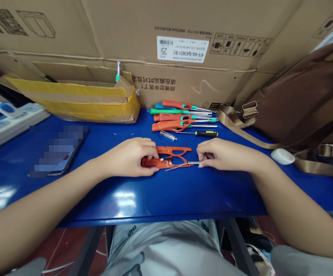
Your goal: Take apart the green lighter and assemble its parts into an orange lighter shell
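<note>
An orange plastic lighter shell, opened up, lies on the blue table in front of me. My left hand grips its handle end, fingers curled over it. Pinched in my right hand is the thin metal tube at the shell's other end. Both hands rest on the tabletop.
Several long-nosed lighters and a black-and-yellow screwdriver lie behind the hands. A taped carton sits back left, a phone and a power strip at left. A brown bag with straps and a white object lie right.
</note>
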Demonstrator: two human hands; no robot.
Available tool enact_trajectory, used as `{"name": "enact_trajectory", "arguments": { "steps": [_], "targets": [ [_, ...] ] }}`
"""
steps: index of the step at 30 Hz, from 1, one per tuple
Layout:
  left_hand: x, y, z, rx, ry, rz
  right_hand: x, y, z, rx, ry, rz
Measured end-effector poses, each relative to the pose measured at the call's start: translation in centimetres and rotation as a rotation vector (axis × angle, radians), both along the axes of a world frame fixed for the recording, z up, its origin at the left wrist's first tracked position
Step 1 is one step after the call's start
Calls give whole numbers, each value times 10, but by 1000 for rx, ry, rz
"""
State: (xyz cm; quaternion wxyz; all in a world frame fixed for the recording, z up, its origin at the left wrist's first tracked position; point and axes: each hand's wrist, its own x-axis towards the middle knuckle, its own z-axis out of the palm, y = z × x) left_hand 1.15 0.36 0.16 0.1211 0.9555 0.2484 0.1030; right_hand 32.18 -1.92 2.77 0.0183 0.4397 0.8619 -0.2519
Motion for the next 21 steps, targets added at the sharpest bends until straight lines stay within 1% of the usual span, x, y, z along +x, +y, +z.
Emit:
{"name": "enact_trajectory", "arguments": {
  "steps": [4,9,12,15,19,21],
  "targets": [
    [1,-1,1,-7,-2,4,2,1,-1,-37,12,-33],
    [-1,-1,2,21,21,9,1,1,-2,-1,93,37],
    [-1,-2,1,15,43,18,-5,0,-5,32,117,44],
    [-1,-2,1,6,57,37,-13,0,-11,44,142,6],
    [0,-3,1,-22,49,49,-19,2,-19,-68,220,-118],
    [0,-2,0,-46,34,48,-21,3,-21,-124,217,-191]
  ]
}}
